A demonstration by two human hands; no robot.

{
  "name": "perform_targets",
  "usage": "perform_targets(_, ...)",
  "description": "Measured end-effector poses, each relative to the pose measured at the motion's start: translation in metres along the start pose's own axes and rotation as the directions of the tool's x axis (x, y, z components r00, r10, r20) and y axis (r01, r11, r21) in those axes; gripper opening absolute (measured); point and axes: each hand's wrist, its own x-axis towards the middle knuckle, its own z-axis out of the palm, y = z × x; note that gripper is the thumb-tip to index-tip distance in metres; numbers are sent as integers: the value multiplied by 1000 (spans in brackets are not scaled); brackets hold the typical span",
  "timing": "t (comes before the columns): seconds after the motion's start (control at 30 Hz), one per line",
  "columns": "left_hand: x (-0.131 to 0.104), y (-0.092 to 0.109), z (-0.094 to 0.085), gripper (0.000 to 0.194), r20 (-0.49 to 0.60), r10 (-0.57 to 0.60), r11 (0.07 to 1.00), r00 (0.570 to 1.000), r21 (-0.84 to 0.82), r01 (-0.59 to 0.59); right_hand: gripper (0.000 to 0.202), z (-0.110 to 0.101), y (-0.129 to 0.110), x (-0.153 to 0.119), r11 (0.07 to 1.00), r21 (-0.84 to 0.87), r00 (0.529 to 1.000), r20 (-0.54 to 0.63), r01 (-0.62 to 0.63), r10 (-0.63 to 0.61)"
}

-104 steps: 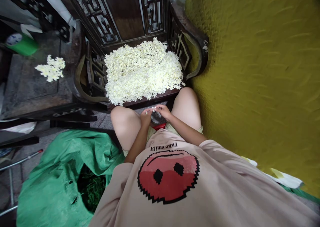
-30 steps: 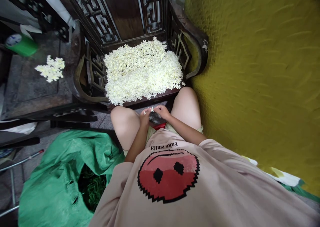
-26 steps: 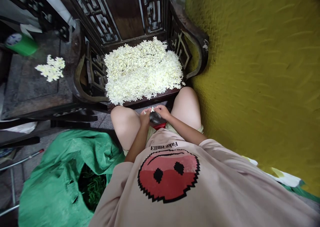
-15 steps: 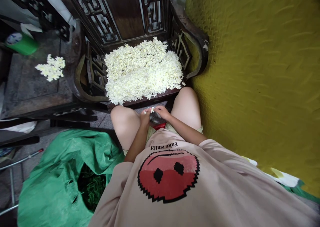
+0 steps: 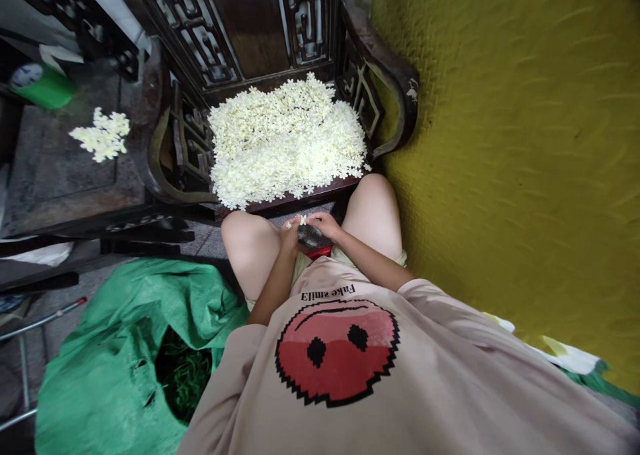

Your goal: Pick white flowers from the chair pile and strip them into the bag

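Observation:
Between my knees, my left hand (image 5: 291,233) and my right hand (image 5: 326,224) are close together with fingers pinched around a small white flower (image 5: 303,220). Another bit of white shows at my left fingers. Whether a thread or stem is also held is too small to tell. Just beyond my knees, a thick layer of white flowers (image 5: 287,141) covers the seat of a dark carved wooden chair (image 5: 260,25). A small cluster of the same flowers (image 5: 104,135) lies on the dark wooden table (image 5: 55,175) at the left.
A green roll (image 5: 45,87) lies at the back of the left table. On the floor at the lower left is a green sack (image 5: 110,368) with dark green strands in its opening. A yellow textured surface (image 5: 510,141) rises along the right.
The white flower between my fingers has shifted very slightly to the left. Both hands otherwise keep nearly the same position.

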Motion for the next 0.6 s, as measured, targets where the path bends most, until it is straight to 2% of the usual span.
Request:
perform_targets(0.17,2,-4,-1,42,5,34,999,999,0,-34,16,-1,-1,-1,1000,-11,998,-69,-9,8)
perform_targets(0.47,0,-1,0,39,-12,26,998,1000,54,-26,28,0,-7,-4,999,-43,999,13,33,-32)
perform_targets(0.6,-2,1,-2,29,-48,146,983,988,116,-139,31,0,-7,-4,999,-27,999,0,32,-32)
